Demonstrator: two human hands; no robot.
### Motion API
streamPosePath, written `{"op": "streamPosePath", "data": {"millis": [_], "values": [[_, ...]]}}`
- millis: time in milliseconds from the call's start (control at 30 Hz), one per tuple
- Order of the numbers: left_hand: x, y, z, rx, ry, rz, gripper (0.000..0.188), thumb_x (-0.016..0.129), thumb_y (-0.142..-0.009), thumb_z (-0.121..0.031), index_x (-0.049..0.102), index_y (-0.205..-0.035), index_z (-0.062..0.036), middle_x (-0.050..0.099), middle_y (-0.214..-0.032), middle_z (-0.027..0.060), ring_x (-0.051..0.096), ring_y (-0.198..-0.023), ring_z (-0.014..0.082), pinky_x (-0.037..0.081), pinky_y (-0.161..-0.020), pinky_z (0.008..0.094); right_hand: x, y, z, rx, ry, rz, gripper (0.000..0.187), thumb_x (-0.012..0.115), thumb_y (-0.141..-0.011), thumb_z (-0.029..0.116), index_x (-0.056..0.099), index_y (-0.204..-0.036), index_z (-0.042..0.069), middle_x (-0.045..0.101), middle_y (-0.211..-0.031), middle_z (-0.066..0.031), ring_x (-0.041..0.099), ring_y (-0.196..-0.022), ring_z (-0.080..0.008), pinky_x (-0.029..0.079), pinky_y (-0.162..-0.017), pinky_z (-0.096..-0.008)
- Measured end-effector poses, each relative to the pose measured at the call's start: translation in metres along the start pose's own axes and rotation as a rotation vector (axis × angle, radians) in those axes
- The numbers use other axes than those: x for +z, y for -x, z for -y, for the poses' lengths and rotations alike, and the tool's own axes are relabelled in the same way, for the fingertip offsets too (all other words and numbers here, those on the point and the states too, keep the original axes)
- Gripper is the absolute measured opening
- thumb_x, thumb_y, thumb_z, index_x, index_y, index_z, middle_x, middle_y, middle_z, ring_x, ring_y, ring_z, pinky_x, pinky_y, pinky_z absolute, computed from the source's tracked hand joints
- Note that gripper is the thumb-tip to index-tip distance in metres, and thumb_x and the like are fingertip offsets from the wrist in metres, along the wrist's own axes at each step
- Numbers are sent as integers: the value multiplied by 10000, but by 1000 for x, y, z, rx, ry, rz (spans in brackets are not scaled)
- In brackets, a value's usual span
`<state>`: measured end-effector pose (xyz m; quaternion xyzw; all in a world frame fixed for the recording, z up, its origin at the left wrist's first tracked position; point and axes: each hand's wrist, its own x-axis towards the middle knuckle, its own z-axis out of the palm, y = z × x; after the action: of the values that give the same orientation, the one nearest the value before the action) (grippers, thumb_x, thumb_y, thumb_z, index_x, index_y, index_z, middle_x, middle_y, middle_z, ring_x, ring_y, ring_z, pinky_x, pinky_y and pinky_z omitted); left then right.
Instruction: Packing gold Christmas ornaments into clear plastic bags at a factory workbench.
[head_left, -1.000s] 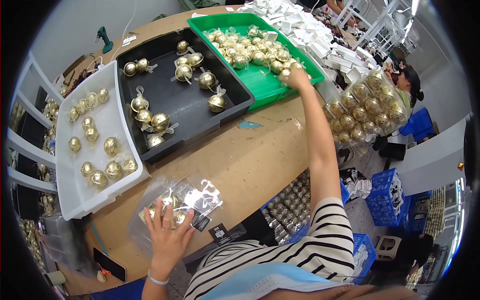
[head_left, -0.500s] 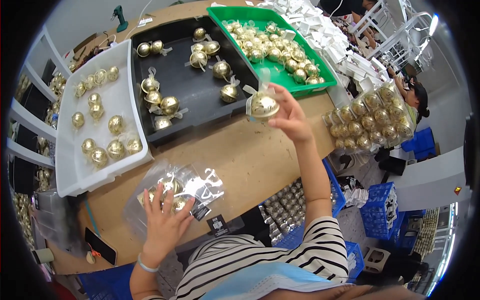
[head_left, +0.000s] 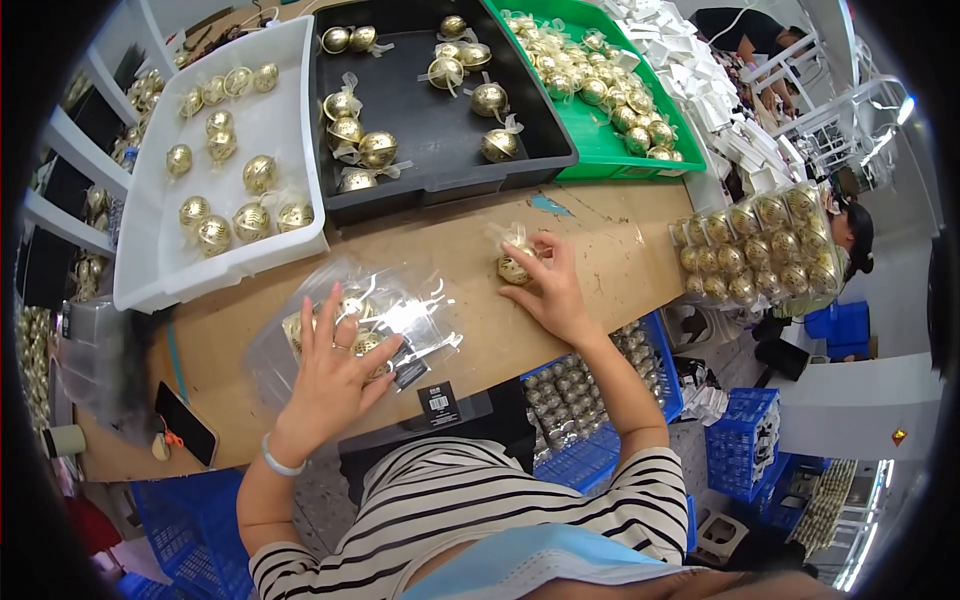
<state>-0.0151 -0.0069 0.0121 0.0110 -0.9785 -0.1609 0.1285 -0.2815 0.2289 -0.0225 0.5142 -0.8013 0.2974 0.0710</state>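
Note:
My right hand [head_left: 555, 295] pinches a gold ball ornament [head_left: 513, 264] with a sheer ribbon on top, low over the brown tabletop. Whether the ball touches the table I cannot tell. To the left, my left hand [head_left: 333, 372] lies with fingers spread on a clear plastic package [head_left: 278, 355]. Several gold balls [head_left: 362, 308] show inside that package, partly covered by my fingers and by glare. A small black printed card [head_left: 437, 403] lies at the table's near edge, beside the package.
Beyond my hands stand a white tray [head_left: 131, 272], a black tray [head_left: 450, 182] and a green tray [head_left: 628, 172], all with gold balls. Stacked clear packs of balls [head_left: 757, 250] sit at the right. A phone [head_left: 186, 425] lies at the left; a blue crate [head_left: 672, 385] is below the table edge.
My right hand has brought the gold ball ornament down and toward me, from in front of the green tray to low over the table. My left hand stays spread on the package.

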Motion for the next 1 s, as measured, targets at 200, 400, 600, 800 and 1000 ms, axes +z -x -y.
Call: {"op": "streamPosePath", "data": {"millis": [200,400,600,800,1000], "values": [[3,6,5,-19,9,15,775,833,-757,-282,487,-1436,-146,482,-1324,199,295,-1448,474,174,-1171,705,6,-7,13,67,-335,215,728,877,-765,161,548,-1410,81,545,-1354,-187,558,-1267,-320,464,-1051,-392],[4,-3,3,46,82,-50,853,827,-764,-291,410,-1484,-107,476,-1344,194,300,-1451,455,176,-1179,688,52,-43,56,135,-863,457,664,948,-686,190,592,-1216,10,586,-1223,-96,594,-1195,-217,515,-1020,-359],[-4,-2,-1,13,2,24,728,809,-762,-265,560,-1440,-173,487,-1222,176,319,-1423,461,194,-1172,678,84,-47,65,333,-1242,384,651,944,-656,101,640,-1221,-6,613,-1276,-127,613,-1186,-214,500,-1054,-366],[-9,-3,-5,-67,8,48,715,821,-729,-237,600,-1404,-152,502,-1196,180,320,-1417,469,200,-1152,687,-56,-127,-52,-49,-106,-427,106,766,-798,49,719,-891,30,742,-928,-83,715,-914,-244,566,-804,-361],[-8,-14,-4,-39,48,60,706,828,-717,-238,618,-1387,-158,504,-1178,179,325,-1415,467,201,-1151,688,-102,-146,-374,630,756,-74,641,847,-745,372,597,-1227,32,705,-1056,-252,685,-1002,-396,548,-877,-472]]}}
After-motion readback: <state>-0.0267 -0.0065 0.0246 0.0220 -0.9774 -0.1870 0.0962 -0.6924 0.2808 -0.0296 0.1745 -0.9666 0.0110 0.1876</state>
